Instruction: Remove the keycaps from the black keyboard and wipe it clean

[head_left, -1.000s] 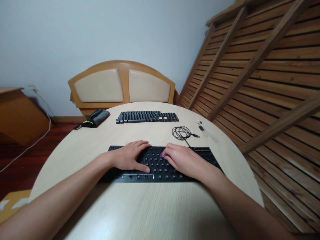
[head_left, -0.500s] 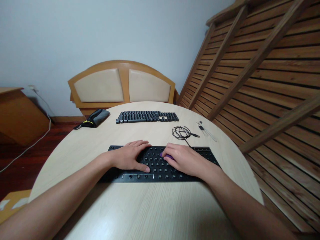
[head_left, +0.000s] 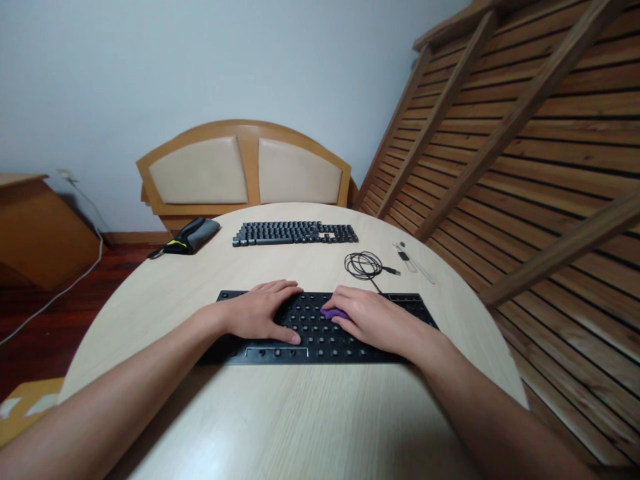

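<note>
A black keyboard base (head_left: 320, 337) with its keycaps off lies across the table in front of me, its switch posts showing. My left hand (head_left: 257, 311) rests flat on its left part, thumb spread away from the fingers, holding nothing. On the right part, my right hand (head_left: 367, 315) has its fingers curled round a soft purple lump (head_left: 334, 314), perhaps putty or cloth. The lump sits against the switches, and part of it is hidden under the fingers.
Loose black keycaps (head_left: 280, 233) are laid out in keyboard order at the back of the round table (head_left: 300, 427). A coiled USB cable (head_left: 363, 265) lies behind the base. To the right is a wire keycap puller (head_left: 404, 257); a dark pouch (head_left: 193, 237) sits back left.
More of the purple lump shows beneath my right fingers now. My left hand has stayed in place on the keyboard base.
</note>
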Tool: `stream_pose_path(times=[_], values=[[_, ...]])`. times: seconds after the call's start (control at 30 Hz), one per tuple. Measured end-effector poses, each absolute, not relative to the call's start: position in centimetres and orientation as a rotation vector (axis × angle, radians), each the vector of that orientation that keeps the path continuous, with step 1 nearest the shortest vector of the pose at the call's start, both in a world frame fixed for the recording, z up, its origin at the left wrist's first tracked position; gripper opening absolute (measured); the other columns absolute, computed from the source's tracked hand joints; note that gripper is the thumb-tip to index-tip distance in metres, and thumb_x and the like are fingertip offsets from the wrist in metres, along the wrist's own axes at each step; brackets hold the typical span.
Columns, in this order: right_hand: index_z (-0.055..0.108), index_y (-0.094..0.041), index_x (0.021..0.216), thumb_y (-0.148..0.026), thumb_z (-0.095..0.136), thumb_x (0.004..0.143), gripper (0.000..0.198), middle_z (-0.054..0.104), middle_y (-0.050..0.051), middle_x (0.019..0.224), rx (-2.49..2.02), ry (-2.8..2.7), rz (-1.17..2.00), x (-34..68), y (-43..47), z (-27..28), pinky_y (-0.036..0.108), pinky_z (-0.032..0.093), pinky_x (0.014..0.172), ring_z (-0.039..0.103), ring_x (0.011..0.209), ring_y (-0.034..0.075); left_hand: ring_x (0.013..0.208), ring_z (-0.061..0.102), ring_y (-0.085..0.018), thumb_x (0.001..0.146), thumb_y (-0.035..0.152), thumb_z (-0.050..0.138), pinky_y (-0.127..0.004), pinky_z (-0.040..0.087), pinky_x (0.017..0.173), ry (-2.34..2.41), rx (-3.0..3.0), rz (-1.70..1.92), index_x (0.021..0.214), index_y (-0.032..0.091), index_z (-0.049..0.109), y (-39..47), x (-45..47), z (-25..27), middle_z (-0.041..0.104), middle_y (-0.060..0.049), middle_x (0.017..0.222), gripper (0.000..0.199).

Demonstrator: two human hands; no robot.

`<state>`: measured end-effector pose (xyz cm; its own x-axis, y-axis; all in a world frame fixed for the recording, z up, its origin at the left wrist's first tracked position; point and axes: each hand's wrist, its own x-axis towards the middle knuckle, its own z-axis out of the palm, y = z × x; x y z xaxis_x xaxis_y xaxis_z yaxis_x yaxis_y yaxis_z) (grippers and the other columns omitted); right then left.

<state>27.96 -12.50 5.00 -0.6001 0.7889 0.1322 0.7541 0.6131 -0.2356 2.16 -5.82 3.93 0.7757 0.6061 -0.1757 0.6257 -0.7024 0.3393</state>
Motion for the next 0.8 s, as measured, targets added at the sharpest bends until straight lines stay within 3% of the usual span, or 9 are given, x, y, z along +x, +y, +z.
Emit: stream_pose_path(times=[0.17,0.8], values=[[0.068,-0.018,0.101,-0.018,0.057,0.095,0.012,0.068,0.007,0.101,-1.217,-2.631,0.223,27.7,-12.3,5.2,0.031,0.05,0.083,0.065,0.091,0.018,0.146,0.028,-0.036,0.073,0.08,0.06,-0.051,0.024,0.119,0.931,2.585,-0.073,0.15,0.017,0.034,-5.8,2.1,3.8,0.031,-0.018,0.159,0.104],[0.066,-0.021,0.104,-0.02,0.051,0.098,0.016,0.066,0.004,0.1,-1.208,-2.763,0.165,26.9,-12.6,5.4,0.031,0.048,0.076,0.065,0.087,0.019,0.145,0.031,-0.035,0.074,0.08,0.059,-0.051,0.026,0.118,0.928,2.621,-0.05,0.149,0.018,0.034,-5.7,2.1,3.7,0.034,-0.018,0.158,0.101]])
